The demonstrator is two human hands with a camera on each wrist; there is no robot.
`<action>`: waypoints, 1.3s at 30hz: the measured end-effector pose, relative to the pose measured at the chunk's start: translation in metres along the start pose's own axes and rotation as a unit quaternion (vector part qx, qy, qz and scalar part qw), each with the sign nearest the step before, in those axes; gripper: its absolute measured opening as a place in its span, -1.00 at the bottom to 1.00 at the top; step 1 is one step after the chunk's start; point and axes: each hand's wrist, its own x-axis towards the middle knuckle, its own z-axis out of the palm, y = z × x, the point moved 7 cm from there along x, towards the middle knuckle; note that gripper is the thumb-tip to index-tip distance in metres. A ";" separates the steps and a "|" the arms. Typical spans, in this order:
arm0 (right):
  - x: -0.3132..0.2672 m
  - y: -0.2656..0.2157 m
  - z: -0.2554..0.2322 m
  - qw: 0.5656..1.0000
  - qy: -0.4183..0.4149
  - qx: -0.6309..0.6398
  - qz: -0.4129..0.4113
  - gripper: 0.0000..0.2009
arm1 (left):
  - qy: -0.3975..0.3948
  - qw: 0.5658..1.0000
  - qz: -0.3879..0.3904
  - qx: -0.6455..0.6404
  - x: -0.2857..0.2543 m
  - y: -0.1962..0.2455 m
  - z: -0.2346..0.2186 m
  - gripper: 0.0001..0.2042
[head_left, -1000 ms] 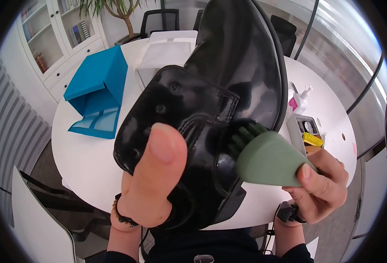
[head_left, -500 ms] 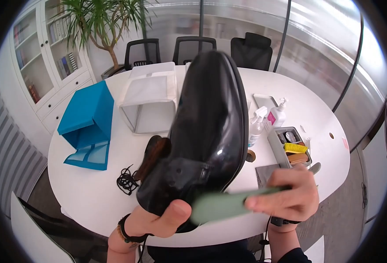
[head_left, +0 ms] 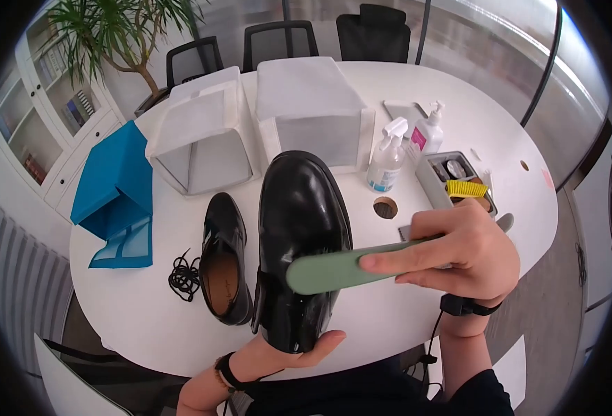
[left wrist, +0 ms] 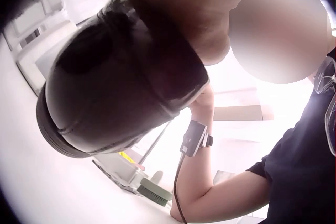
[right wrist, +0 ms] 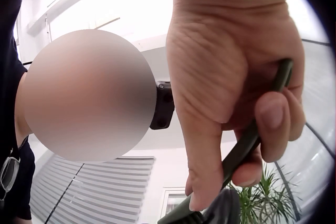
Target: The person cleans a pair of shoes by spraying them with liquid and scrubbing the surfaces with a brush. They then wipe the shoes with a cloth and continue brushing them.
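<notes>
Black shoe [head_left: 304,201] rests heel-end on our left hand [head_left: 278,358], whose hidden fingers leave us unable to tell how they close. Our right hand [head_left: 469,249] pinches a green brush [head_left: 327,272] over its upper. Leftward on our white table [head_left: 382,326] lie a second shoe [head_left: 224,229] and black laces [head_left: 184,277]; farther right, a grey organizer [head_left: 434,184] holds a yellow brush [head_left: 467,188].

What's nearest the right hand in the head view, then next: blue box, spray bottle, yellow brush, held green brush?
1. Green brush: in the right hand
2. Yellow brush: in the grey tray
3. Spray bottle: left of tray
4. Blue box: far left
</notes>
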 end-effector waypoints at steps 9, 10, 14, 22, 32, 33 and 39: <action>0.011 0.011 0.004 0.982 0.166 -0.086 0.040 -0.50 | 0.043 0.937 0.093 0.334 0.007 0.015 0.006 -0.36; 0.013 0.010 0.015 0.993 0.078 -0.082 0.028 -0.50 | 0.061 0.961 0.084 0.255 0.009 0.015 0.003 -0.37; 0.015 0.009 0.015 0.993 0.054 -0.101 0.034 -0.46 | 0.084 0.972 0.092 0.199 0.014 0.014 -0.001 -0.40; 0.014 0.010 0.015 0.992 0.046 -0.107 0.048 -0.40 | 0.108 0.949 0.119 0.270 0.033 0.017 -0.001 -0.56; 0.020 0.015 0.008 0.978 0.170 -0.117 0.028 -0.37 | 0.102 0.850 0.195 0.478 0.049 -0.007 0.018 -0.66; 0.019 0.014 0.008 0.978 0.170 -0.118 0.027 -0.37 | 0.103 0.850 0.196 0.478 0.051 -0.007 0.019 -0.66; 0.017 0.007 0.008 0.979 0.131 -0.134 0.075 -0.37 | 0.137 0.905 0.188 0.357 0.053 -0.006 0.009 -0.70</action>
